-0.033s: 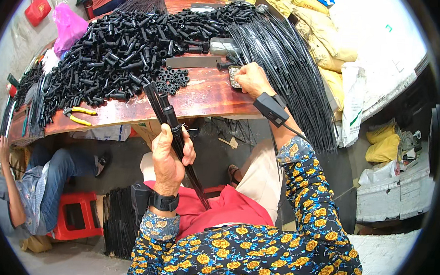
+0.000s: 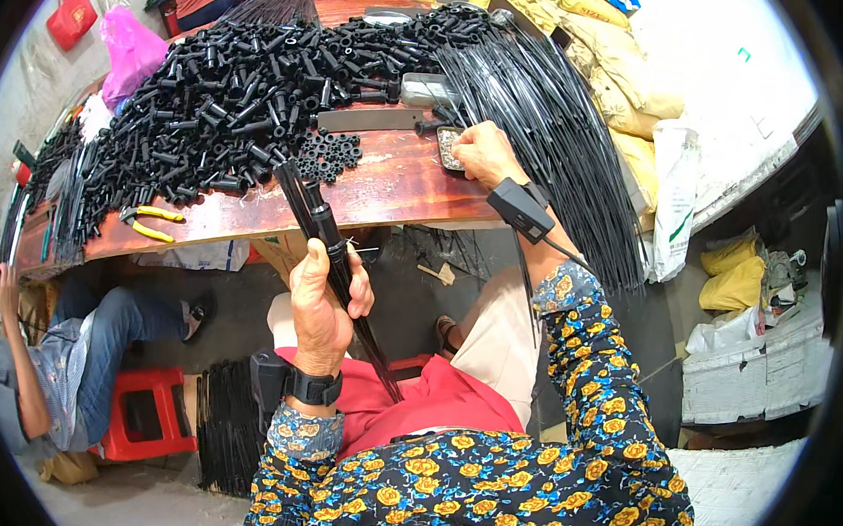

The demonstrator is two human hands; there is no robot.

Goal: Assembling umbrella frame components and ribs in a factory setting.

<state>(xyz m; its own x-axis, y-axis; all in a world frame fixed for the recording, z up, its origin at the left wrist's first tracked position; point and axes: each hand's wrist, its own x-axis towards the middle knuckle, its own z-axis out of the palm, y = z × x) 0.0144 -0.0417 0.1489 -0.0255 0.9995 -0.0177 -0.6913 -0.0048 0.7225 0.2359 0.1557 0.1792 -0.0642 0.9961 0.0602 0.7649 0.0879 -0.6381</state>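
My left hand (image 2: 324,301) is closed around a bundle of thin black rods (image 2: 297,196), held at a slant over the table's front edge. A black tubular fitting (image 2: 323,223) sticks up from the same grip. A thin pale pin-like piece (image 2: 366,249) juts out beside the fingers. Farther right, my right hand (image 2: 487,155) has its fingertips pinched together at a small dark tray (image 2: 442,151) of tiny light-coloured pieces. Whatever lies between those fingertips is too small to make out.
Black tubular fittings (image 2: 250,96) are heaped across the table (image 2: 396,191), with small black rings (image 2: 330,156) in front. Long black rods (image 2: 550,128) spill over the right edge. Yellow-handled pliers (image 2: 155,223) lie at left. A co-worker (image 2: 69,370) sits near a red stool (image 2: 152,411).
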